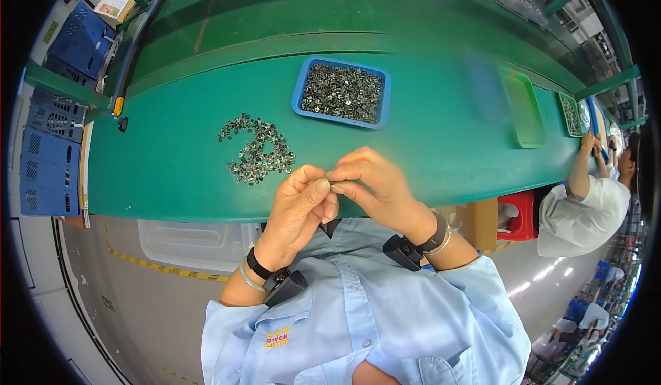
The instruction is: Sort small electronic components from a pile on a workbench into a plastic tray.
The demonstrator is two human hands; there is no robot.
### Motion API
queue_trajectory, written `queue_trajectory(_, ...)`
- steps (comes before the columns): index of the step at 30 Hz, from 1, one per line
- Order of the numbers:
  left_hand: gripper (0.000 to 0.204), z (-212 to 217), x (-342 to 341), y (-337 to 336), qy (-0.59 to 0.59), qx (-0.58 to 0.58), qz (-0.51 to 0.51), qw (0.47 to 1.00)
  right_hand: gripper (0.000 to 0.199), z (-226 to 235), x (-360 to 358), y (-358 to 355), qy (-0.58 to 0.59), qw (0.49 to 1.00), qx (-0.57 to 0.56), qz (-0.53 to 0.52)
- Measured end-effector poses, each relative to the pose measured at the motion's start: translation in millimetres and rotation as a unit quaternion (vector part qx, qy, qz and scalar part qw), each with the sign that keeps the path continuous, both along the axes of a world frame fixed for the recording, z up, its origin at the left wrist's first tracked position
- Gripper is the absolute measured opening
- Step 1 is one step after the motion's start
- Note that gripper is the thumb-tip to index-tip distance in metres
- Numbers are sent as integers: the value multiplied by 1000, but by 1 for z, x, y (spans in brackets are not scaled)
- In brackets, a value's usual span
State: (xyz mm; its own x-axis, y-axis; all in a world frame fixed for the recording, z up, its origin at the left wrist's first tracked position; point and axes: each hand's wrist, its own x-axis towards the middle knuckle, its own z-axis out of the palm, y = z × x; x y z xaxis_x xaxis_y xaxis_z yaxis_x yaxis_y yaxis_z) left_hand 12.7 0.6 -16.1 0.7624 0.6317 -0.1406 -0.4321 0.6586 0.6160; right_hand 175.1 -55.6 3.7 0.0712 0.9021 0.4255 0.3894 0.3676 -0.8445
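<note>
My left hand (300,205) and my right hand (372,182) meet above the front edge of the green table (172,172). Thumbs and forefingers of both are pinched together around something tiny, mostly covered by the fingertips. Just beyond my left hand lies a loose pile of small shiny metal parts (258,152), spread in a curved heap on the tabletop. Farther back stands a blue tray (297,96), filled with many similar-looking small metal pieces (343,92). Neither hand touches the pile or the tray.
A green tray (525,110) lies to the right, with a smaller green tray of parts (570,115) beyond it. A co-worker (585,206) sits at the far right near a red stool (518,216). Blue crates (51,165) stand left; a clear plastic bin (196,242) is below the table.
</note>
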Motion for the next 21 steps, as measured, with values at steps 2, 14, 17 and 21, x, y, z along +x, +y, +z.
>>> queue_trajectory(2,15,1,-2,1,38,12,-13,999,15,-1,4,1,-54,998,28,4)
queue_trajectory(14,16,6,-4,-3,-41,-39,-17,998,12,3,-3,-1,31,999,25,17)
queue_trajectory(17,16,6,-6,-2,-40,-33,-20,998,11,5,-4,-1,24,999,28,18)
queue_trajectory(21,16,8,-6,-1,-33,-18,-20,999,12,5,-5,1,10,999,35,20)
